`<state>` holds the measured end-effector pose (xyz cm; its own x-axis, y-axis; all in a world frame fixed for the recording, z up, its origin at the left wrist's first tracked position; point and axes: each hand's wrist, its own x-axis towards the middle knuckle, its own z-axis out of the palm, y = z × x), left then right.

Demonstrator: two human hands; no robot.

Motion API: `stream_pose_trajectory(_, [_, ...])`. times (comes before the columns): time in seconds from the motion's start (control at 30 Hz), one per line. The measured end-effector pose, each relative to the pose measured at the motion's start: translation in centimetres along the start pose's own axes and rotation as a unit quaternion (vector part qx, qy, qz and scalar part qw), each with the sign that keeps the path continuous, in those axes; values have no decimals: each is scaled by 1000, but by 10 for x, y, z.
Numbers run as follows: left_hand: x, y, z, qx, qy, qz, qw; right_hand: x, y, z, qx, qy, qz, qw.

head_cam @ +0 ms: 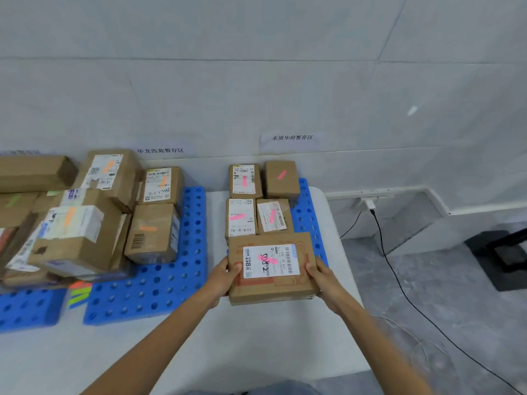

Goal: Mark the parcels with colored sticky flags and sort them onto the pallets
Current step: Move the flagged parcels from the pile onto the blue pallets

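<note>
Both forearms reach forward, and the left hand (225, 276) and right hand (319, 276) clasp the short sides of a flat cardboard parcel (271, 290), thumbs on top and fingers curled beneath. Its white label bears a pink sticky flag (268, 259). The parcel sits level at the near end of the right blue pallet (306, 212), touching the pink-flagged small parcels (245, 181) behind it.
</note>
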<state>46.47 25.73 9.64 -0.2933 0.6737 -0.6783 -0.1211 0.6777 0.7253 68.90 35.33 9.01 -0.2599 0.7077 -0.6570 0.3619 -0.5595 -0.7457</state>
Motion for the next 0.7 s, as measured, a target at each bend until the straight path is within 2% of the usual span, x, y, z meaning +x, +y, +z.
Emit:
stream_pose_trajectory(0.13, [13, 5, 9, 28, 44, 11, 999, 25, 11, 7, -27, 9, 12, 1000])
stream_pose_trajectory(0.37, [22, 10, 20, 83, 79, 47, 992, 40, -1, 5, -44, 19, -24, 999])
stream_pose_trajectory(0.6, [28, 8, 18, 99, 64, 41, 992, 36, -6, 12, -102, 48, -15, 993])
stream_pose_trajectory(0.7, [28, 7, 22, 96, 81, 42, 991, 29, -4, 10, -136, 68, -36, 988])
